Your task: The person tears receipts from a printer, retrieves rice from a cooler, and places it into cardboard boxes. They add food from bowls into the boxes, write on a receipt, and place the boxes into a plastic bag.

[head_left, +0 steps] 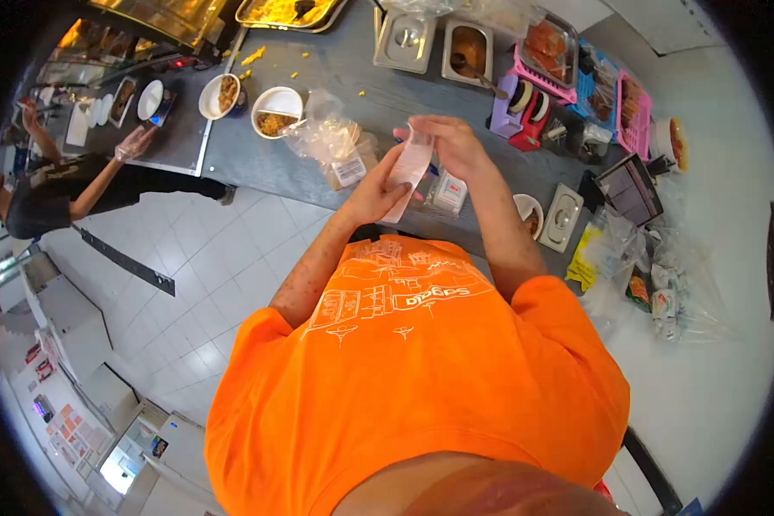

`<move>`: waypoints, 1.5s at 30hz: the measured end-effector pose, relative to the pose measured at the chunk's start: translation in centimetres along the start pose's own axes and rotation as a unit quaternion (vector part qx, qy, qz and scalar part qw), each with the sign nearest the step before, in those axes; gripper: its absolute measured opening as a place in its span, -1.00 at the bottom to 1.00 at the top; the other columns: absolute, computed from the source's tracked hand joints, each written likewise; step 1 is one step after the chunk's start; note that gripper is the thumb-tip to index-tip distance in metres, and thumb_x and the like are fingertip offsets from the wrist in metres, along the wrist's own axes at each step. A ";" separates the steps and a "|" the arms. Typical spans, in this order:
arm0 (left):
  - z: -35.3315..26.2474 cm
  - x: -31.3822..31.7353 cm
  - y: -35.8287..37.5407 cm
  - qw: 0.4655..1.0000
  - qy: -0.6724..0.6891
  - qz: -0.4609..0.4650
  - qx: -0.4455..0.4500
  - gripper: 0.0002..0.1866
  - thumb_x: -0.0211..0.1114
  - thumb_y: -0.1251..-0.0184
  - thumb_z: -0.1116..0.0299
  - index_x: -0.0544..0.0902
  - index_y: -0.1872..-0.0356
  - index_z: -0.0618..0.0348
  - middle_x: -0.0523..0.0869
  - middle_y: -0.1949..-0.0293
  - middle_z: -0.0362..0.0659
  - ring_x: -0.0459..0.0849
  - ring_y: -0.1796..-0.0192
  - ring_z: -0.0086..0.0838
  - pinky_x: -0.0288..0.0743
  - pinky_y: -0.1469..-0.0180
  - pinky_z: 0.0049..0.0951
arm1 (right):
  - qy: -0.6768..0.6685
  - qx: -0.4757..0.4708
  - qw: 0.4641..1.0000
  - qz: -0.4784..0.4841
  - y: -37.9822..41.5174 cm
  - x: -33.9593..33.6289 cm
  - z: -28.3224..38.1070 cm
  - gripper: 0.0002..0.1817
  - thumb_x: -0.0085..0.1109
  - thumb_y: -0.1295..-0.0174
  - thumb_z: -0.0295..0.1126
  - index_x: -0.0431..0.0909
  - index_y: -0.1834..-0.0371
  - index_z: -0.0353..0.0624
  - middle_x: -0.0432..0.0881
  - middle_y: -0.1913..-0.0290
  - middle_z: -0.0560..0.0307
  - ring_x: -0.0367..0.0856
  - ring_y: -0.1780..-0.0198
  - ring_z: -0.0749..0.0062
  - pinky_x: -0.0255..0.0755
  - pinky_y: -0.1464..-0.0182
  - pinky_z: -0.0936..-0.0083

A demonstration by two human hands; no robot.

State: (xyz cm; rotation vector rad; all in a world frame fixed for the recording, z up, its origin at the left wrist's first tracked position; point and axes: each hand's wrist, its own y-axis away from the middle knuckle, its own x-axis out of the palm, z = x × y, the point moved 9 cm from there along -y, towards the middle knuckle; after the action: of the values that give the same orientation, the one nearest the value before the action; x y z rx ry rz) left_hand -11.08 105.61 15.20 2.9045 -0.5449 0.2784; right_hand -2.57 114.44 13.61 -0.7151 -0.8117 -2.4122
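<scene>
A long white paper slip point(414, 161), which looks like a receipt, is held up over the counter's front edge. My left hand point(377, 187) grips its lower left side, the thumb lying across the paper. At the upper end, the fingers of my right hand point(457, 148) bend over the slip and pinch it. Just below my right hand is a small clear-and-white package point(447, 193) with a red mark. To the left of my left hand lies a clear plastic bag point(327, 129) by a brown package with a white label point(349, 171).
Two white bowls of food point(277, 112) point(222, 95) stand left on the grey counter point(353, 64). Metal pans point(406, 41), red and purple tape dispensers point(529, 120), pink baskets point(634, 116) and a tablet point(629, 191) line the right. A gloved co-worker point(39, 202) works at left.
</scene>
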 end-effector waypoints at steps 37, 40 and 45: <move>13.3 -6.4 9.5 0.941 0.157 -0.236 -0.186 -0.60 -0.01 -0.48 0.26 0.41 -0.16 0.38 0.53 -0.19 0.05 0.50 -0.26 -0.18 0.41 -0.22 -0.14 | -0.057 -0.075 0.888 -0.450 7.3 -33.5 0.7 -0.78 0.38 -0.09 -0.24 0.68 0.22 -0.04 0.60 0.42 0.27 0.40 0.46 0.52 0.33 0.34 0.62; 12.6 -6.3 9.6 0.937 0.151 -0.251 -0.190 -0.61 0.00 -0.48 0.26 0.43 -0.14 0.38 0.54 -0.19 0.04 0.49 -0.27 -0.20 0.41 -0.21 -0.16 | -0.144 -0.200 0.898 -0.365 7.9 -31.8 1.2 -0.81 0.39 -0.07 -0.29 0.69 0.27 -0.06 0.61 0.42 0.27 0.48 0.44 0.46 0.39 0.35 0.57; 14.6 -6.6 10.1 0.943 0.173 -0.207 -0.196 -0.61 0.02 -0.46 0.23 0.47 -0.11 0.34 0.56 -0.17 -0.01 0.49 -0.27 -0.25 0.40 -0.22 -0.19 | 0.574 -0.167 0.617 -0.512 11.3 -29.5 3.4 -0.88 0.23 -0.15 -0.47 0.68 0.25 -0.16 0.65 0.36 0.20 0.64 0.30 0.31 0.52 0.23 0.41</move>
State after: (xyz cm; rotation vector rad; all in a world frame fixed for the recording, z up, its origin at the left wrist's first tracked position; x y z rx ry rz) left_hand -18.75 95.59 1.00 2.4237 0.0692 0.5333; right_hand 27.07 117.02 2.41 1.6198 -0.0999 -3.0901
